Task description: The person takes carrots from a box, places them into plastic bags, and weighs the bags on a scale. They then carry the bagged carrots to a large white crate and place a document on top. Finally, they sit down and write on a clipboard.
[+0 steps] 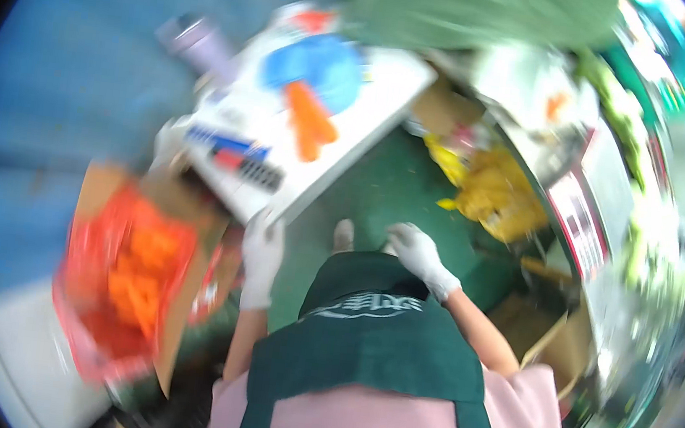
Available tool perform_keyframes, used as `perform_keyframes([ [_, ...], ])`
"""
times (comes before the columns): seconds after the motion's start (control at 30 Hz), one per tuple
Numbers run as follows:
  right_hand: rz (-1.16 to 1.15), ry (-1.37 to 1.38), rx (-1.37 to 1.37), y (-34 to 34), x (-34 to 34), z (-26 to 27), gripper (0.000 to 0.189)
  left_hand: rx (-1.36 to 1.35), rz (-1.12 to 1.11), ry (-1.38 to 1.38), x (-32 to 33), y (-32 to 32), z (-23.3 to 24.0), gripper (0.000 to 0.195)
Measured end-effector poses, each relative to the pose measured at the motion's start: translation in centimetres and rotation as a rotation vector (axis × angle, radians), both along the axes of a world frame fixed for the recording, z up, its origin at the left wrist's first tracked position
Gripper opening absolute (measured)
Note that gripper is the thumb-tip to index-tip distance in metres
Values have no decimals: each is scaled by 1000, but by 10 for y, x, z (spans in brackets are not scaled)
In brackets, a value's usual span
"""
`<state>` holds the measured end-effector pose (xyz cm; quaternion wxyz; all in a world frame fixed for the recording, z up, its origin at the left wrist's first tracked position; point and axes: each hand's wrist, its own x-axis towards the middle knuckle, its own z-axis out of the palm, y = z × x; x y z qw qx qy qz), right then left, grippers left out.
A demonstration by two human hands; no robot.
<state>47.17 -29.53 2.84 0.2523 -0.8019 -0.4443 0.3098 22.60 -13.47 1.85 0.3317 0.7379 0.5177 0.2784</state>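
My left hand (262, 255), in a white glove, is at the near corner of a white table (349, 151). Blur hides whether its fingers touch the edge or only overlap it in view. My right hand (420, 254), also gloved in white, hangs over the green floor in front of my dark green apron (377, 351). Its fingers are loosely bent, and I see nothing in them. On the tabletop lie orange carrot-like pieces (308, 121), partly against a blue plastic bag or bowl (327, 69). A blue strip-shaped object (230, 141) and a black-and-red device (249, 168) lie nearer the left hand.
At left, a cardboard box (180, 303) with a red plastic liner holds orange vegetables (142, 273). A lilac cup (200, 49) stands beyond the table. Yellow plastic bags (497, 193) are beneath a counter at right, which bears a weighing scale (579, 222) and green vegetables (620, 112).
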Motion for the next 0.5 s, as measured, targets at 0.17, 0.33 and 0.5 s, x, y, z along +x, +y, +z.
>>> perform_keyframes([
  [0.17, -233, -57, 41, -21, 20, 5, 19, -112, -366, -15, 73, 6, 7, 29],
  [0.33, -526, -159, 133, -76, 39, 10, 15, -94, -638, -36, 140, 18, 31, 31],
  [0.5, -1028, -407, 302, -167, 98, 28, 16, -201, -797, -42, 231, -11, 88, 30],
])
